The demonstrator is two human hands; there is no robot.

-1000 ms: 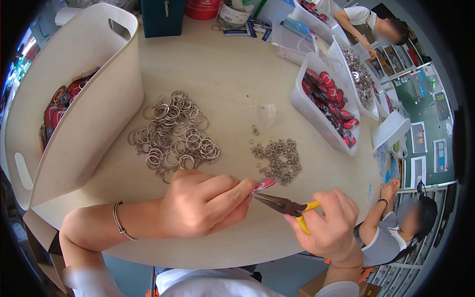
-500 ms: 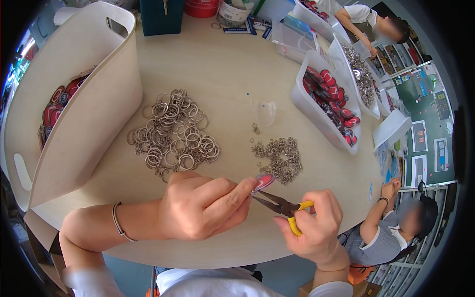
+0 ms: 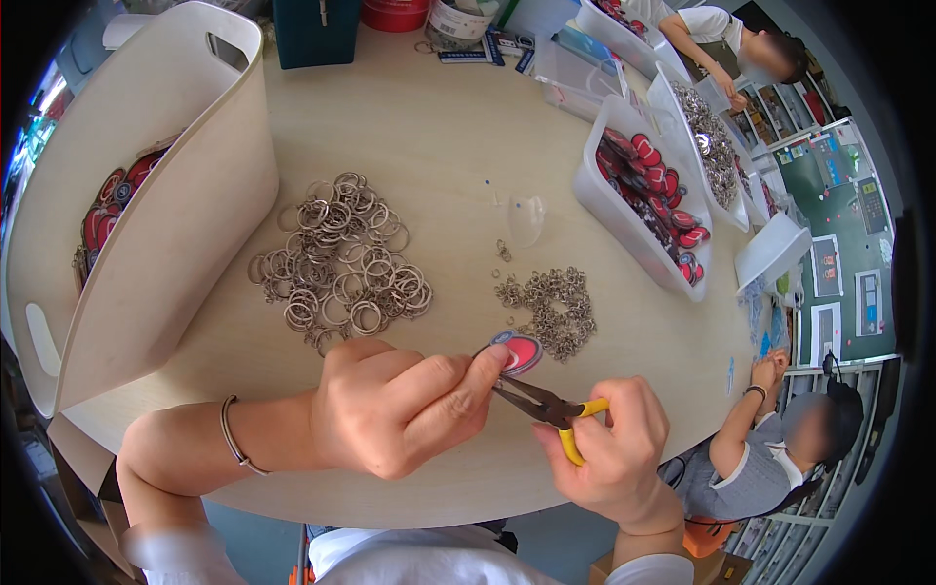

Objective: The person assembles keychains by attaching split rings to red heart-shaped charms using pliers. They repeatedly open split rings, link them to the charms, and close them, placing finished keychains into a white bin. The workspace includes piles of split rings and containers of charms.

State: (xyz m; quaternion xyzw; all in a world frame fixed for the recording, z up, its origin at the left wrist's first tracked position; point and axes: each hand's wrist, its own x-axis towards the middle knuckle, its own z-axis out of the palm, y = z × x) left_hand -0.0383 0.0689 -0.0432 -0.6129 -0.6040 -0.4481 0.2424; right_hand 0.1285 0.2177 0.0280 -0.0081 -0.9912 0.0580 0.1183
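My left hand [image 3: 405, 408] pinches a small red and grey flip-flop-shaped charm [image 3: 522, 354] between thumb and forefinger. My right hand [image 3: 619, 448] is closed round the yellow handles of needle-nose pliers [image 3: 546, 402]. The dark plier tips meet the lower edge of the charm, close to my left fingertips; whatever small metal part sits in the tips is mostly hidden. Beyond my left hand lies a heap of split key rings [image 3: 341, 258], some with short chains. A smaller pile of tiny metal jump rings [image 3: 551, 312] lies just beyond the charm.
A tall off-white bin [image 3: 185, 224] with red charms stands at the left. On the right are a white tray of red charms [image 3: 585, 185] and a tray of metal parts [image 3: 717, 146]. A dark green box [image 3: 315, 34] stands at the back. Two people sit at the right.
The charm has turned in my left fingers, so more of its red and grey face shows. My right hand and the pliers have shifted slightly left.
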